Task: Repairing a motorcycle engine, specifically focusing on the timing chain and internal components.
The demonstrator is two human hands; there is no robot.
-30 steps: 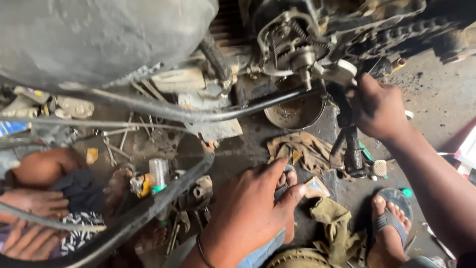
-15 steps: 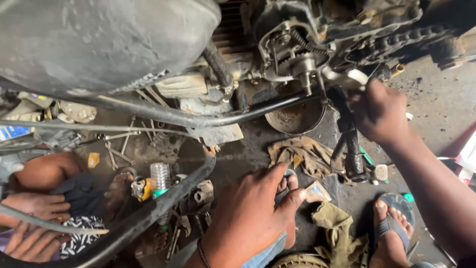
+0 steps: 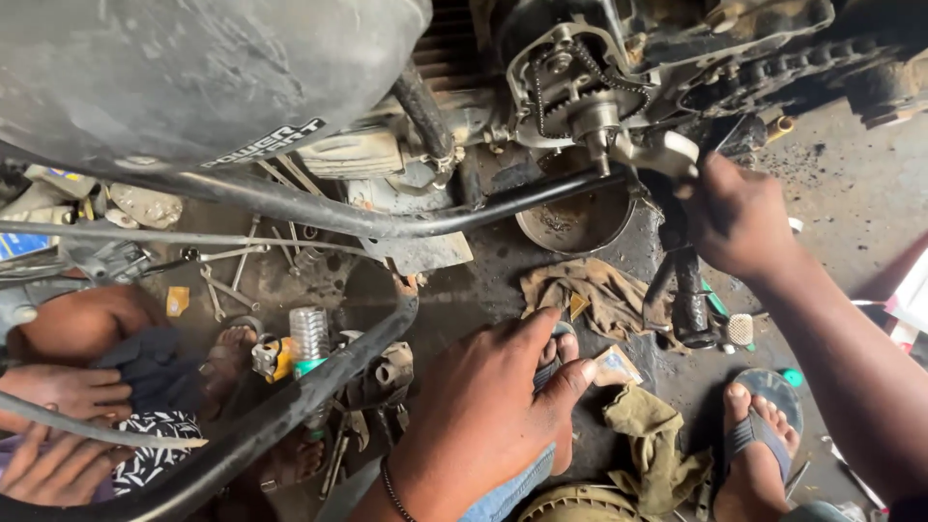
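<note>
The right hand (image 3: pixel 739 217) is held up at two o'clock, its grip closed around a pale metal lever (image 3: pixel 667 150) that projects from the motorcycle engine (image 3: pixel 580 87), just below the exposed small chain and sprocket (image 3: pixel 570 82). The lever is probably gripped this firmly so that it can be turned or steadied against the shaft. The left hand (image 3: pixel 493 416) is laid flat at six o'clock, fingers spread and holding nothing, resting on the person's own knee and sandalled foot, seemingly as a brace while crouching.

A round, shallow metal pan (image 3: pixel 575 217) is set on the floor directly beneath the engine, likely to catch oil; its inside looks dark and greasy. A crumpled brown rag (image 3: pixel 590 290) is spread beside it, and an olive cloth (image 3: pixel 657 445) lies at five o'clock. Thin steel spanners (image 3: pixel 227 280) are scattered on the stained concrete floor (image 3: pixel 851 193) at nine o'clock. A curved black frame tube (image 3: pixel 290 411) crosses the foreground. Another person's hands (image 3: pixel 58 425) are seen at eight o'clock.
</note>
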